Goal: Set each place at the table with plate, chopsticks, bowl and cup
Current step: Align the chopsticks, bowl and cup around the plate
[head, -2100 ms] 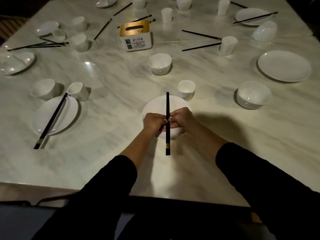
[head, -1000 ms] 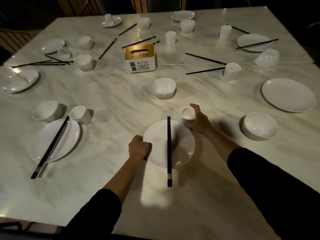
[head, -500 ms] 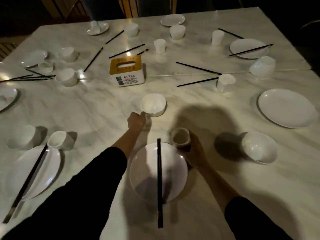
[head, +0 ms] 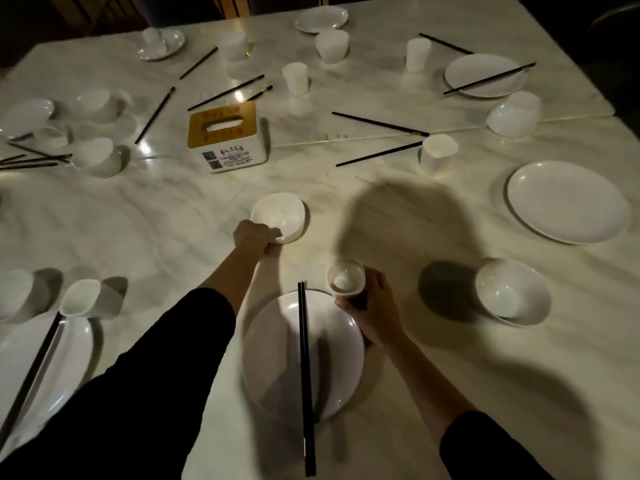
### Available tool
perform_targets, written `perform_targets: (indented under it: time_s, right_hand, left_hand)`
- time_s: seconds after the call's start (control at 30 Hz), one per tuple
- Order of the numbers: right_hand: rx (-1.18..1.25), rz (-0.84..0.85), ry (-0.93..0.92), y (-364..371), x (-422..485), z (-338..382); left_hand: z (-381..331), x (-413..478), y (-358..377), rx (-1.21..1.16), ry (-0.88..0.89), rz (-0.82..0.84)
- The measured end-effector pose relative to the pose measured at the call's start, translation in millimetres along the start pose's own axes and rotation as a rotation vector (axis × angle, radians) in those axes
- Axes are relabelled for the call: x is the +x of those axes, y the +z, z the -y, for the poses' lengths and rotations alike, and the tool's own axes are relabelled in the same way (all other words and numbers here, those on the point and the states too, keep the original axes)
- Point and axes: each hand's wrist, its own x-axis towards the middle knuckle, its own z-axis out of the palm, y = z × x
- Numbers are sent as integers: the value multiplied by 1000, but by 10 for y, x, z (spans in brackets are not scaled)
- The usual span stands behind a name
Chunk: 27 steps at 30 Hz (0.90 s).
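The place nearest the person is almost laid. A white plate [head: 273, 358] sits near the marble table's [head: 173, 220] edge, with a pair of black chopsticks [head: 304, 358] straight across its middle. The right hand [head: 375, 310] is wrapped round a small white cup [head: 346, 277] just beyond the plate's far right rim. The left hand [head: 251, 237] reaches further in and grips the near rim of a white bowl [head: 280, 214], well apart from the plate. I'd say the bowl has yet to come in beside it.

The left plate [head: 69, 351] has its chopsticks [head: 31, 379], cup [head: 81, 299] and bowl [head: 14, 296]. The right plate [head: 568, 202] and right bowl [head: 512, 292] lack both chopsticks and cup. Loose chopsticks [head: 381, 154] and crockery litter the far side.
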Motion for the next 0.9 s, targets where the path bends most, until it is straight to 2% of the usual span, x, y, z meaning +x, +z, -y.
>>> perform_targets:
  time_s: [0.17,0.37,0.9]
  right_hand:
    - [30,35,57,-32,28,60]
    - [111,115,64,-129,24,147]
    - [191,107,77,-125,18,143]
  left_hand:
    - [493,-268,-254,32,-24,-76]
    - [962,-584,-497,-25,-57,-53]
    - [1289,-639,-486,-195,43,27]
